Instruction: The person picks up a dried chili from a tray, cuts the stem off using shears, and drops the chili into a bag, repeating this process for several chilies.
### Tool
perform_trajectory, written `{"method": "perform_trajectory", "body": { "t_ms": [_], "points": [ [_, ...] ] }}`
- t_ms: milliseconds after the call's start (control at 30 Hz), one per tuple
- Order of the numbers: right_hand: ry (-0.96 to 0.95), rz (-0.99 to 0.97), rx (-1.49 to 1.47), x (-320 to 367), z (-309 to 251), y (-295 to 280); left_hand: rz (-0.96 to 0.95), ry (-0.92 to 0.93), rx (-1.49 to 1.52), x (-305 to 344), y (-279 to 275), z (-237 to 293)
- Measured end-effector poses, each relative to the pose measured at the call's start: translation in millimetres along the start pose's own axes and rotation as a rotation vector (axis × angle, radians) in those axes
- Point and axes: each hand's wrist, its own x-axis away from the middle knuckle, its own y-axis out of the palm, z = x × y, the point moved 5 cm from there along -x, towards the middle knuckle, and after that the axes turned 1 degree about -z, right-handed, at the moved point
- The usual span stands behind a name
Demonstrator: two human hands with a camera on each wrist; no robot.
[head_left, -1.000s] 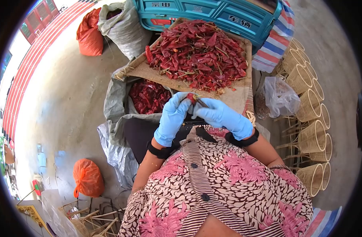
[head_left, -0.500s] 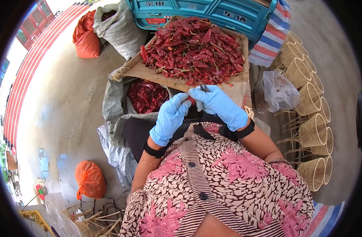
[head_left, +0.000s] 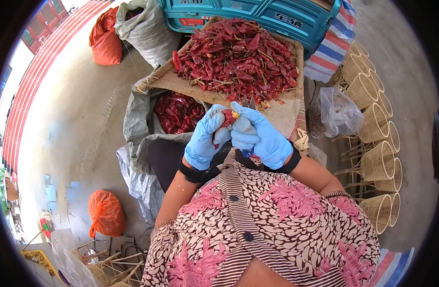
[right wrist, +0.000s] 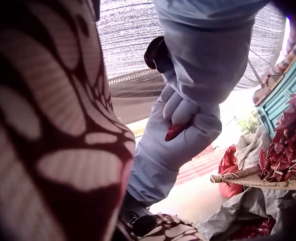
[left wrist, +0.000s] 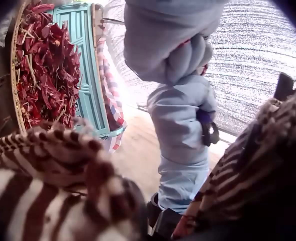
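Note:
In the head view the gloved left hand point(head_left: 205, 138) grips a red chili point(head_left: 227, 117) whose yellowish end faces the other hand. Touching it, the gloved right hand point(head_left: 262, 136) has its fingers curled round dark-bladed scissors point(head_left: 248, 102); a blue part shows under its fingers. From the left wrist view, the right hand point(left wrist: 180, 120) holds the tool's dark and blue handle point(left wrist: 208, 125). A red chili tip point(right wrist: 175, 132) pokes out below the left hand's fingers in the right wrist view. Beyond the hands lies a heap of red chilies point(head_left: 238, 60) on a woven tray point(head_left: 281, 117).
An open grey sack point(head_left: 135, 124) of chilies point(head_left: 179, 113) stands left of the hands. Behind the tray is a teal vehicle point(head_left: 258, 16). Woven baskets point(head_left: 372, 148) and a clear plastic bag point(head_left: 341, 115) are on the right; an orange bag point(head_left: 107, 213) sits on the floor at left.
The right hand has turned and drawn closer to the body, its blades now pointing up. The chili between the hands shows more, with its yellowish end turned up.

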Motion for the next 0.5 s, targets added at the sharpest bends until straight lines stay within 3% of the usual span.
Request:
{"method": "perform_trajectory", "body": {
  "t_ms": [67,167,267,333,367,433,467,500],
  "points": [
    [0.015,0.068,-0.023,2.7,-2.8,7.8,-0.027,0.005,0.055,-2.1,4.3,1.0],
    [0.007,-0.057,-0.016,-2.8,-3.6,3.0,-0.024,-0.005,0.083,-3.7,5.2,1.8],
    [-0.198,0.360,0.357,-4.6,-17.2,-4.1,-0.024,-0.053,0.164,-5.9,-11.1,-5.0],
    [-0.448,0.416,0.716,-16.8,-24.7,-11.5,-0.045,-0.103,0.146,-10.2,-17.6,-2.9],
    [-0.570,0.439,0.895,-20.1,-25.9,-16.7,0.157,-0.083,0.124,-11.6,-29.7,-3.0],
    [-0.709,0.297,1.736,-11.9,-19.6,14.7,0.561,-0.047,0.078,-8.4,-55.1,-3.9],
    [-0.714,0.231,1.786,-15.1,-7.4,8.7,0.557,-0.006,0.165,-10.6,-76.1,-9.1],
    [-0.721,0.164,1.837,-20.6,4.3,-0.7,0.427,-0.017,0.095,-7.0,-94.3,-6.0]
  ]
}}
